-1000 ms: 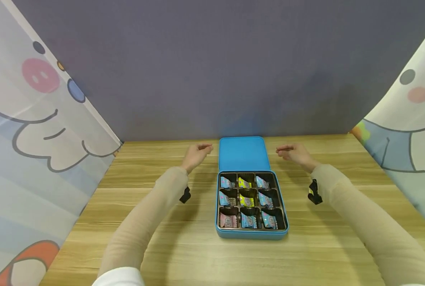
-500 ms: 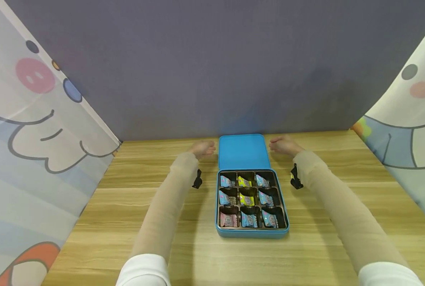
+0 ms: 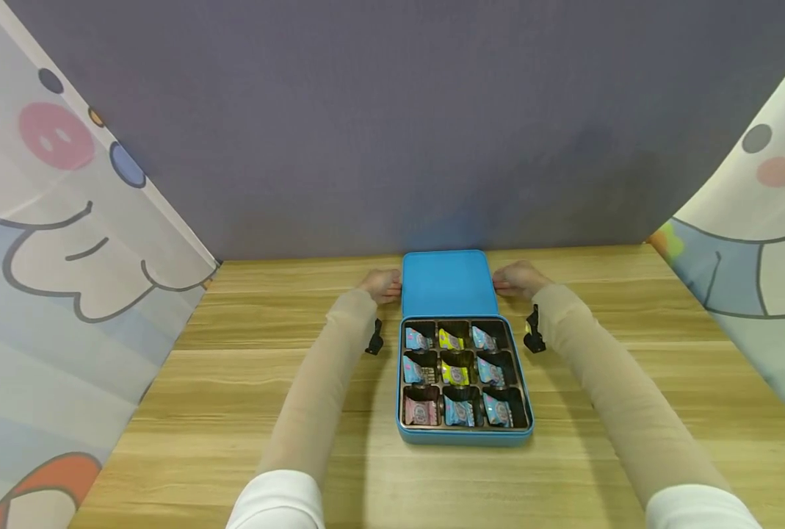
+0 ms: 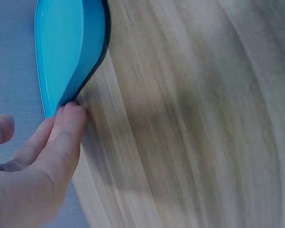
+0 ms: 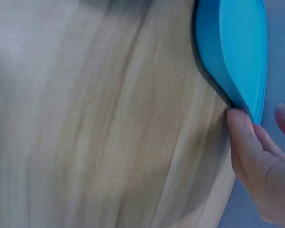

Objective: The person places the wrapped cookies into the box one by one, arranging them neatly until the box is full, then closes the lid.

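Observation:
A blue tin box stands on the table, its dark divided insert showing wrapped candies, including a yellow candy and a pink candy. Behind it lies the blue lid, flipped back. My left hand is at the lid's left side; in the left wrist view its extended fingertips touch the lid's edge and the thumb stands apart. On the opposite side my right hand mirrors this, its fingertips against the lid's edge, thumb apart.
The wood-grain table ends at a grey backdrop close behind the lid. Cartoon-printed curtains hang at both sides. A black strap shows under each wrist.
Both hands have come inward from beside the lid until their fingers reach its sides. The tin, its candies and the lid look unmoved.

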A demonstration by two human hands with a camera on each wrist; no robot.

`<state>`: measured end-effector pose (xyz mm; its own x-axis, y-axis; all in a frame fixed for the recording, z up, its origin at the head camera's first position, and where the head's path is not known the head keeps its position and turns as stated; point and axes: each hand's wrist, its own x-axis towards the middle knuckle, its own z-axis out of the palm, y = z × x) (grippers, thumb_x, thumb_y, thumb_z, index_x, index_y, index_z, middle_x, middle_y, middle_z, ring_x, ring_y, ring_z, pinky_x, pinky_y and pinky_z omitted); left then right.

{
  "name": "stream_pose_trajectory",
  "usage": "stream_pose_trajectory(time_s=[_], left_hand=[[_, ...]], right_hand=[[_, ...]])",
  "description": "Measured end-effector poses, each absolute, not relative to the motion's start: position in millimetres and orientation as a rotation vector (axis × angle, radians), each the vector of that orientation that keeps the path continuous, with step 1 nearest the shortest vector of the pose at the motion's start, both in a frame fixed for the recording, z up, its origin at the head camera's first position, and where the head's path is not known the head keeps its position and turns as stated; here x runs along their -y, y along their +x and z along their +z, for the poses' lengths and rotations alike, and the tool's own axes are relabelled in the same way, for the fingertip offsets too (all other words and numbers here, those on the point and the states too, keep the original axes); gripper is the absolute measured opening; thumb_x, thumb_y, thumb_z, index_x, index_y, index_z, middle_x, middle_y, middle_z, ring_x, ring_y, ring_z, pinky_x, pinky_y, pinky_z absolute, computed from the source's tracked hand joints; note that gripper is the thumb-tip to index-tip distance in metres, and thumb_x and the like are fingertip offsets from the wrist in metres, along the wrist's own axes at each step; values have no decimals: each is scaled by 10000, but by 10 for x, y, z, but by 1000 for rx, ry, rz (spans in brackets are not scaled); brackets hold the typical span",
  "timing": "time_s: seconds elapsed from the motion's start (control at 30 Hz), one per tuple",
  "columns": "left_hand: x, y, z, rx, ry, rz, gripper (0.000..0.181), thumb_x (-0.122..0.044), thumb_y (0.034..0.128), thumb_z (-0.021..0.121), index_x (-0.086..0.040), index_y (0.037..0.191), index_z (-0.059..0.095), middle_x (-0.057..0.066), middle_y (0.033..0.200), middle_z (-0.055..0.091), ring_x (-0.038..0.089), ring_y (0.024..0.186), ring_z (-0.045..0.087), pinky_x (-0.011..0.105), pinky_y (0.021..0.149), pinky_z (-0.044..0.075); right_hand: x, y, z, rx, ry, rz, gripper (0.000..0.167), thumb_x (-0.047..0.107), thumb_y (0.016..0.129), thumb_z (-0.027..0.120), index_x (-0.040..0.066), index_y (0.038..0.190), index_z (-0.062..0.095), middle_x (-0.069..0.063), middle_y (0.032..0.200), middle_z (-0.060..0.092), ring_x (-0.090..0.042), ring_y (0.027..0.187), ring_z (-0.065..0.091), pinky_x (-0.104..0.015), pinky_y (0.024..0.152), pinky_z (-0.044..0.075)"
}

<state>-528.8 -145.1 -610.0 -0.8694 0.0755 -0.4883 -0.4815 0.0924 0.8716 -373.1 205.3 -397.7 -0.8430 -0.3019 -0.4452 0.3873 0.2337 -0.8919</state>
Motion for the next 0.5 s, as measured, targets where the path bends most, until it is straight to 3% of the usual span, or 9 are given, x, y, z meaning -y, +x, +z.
stream_pose_trajectory(time_s=[0.1,0.27,0.37,0.5], left_hand=[[1449,-5411,-6260,-1943,-449,1889,596,-370,812,670,-38,1268,474,141,1177,567,270,1031,585,408,811,537],[1245,-5144,-5934,-1975,-556,1959,460,-124,838,621,-13,1256,463,152,1109,589,283,969,599,404,775,553],[1161,-4878,-5654,-2013,-549,1983,312,-2,819,610,25,1127,565,153,1006,614,258,873,618,357,711,564],[1106,-4581,-5351,-2069,-473,1950,298,46,797,646,6,1093,640,144,1075,630,203,902,637,319,714,566]], right_hand=[[-2053,-3770,-4015,-1952,109,-1663,520,7,961,342,-126,1415,124,-273,1465,188,-327,1312,321,-353,1078,346],[-2060,-3823,-4052,-1923,191,-1684,505,12,960,375,-81,1423,194,-221,1430,284,-139,1019,518,-237,954,462],[-2055,-3829,-4080,-1906,235,-1715,499,25,960,393,-58,1423,229,-163,1291,421,-62,861,524,-184,853,498],[-2052,-3824,-4111,-1935,265,-1739,490,48,958,426,-46,1414,274,-46,1040,503,-38,778,532,-151,753,514]])
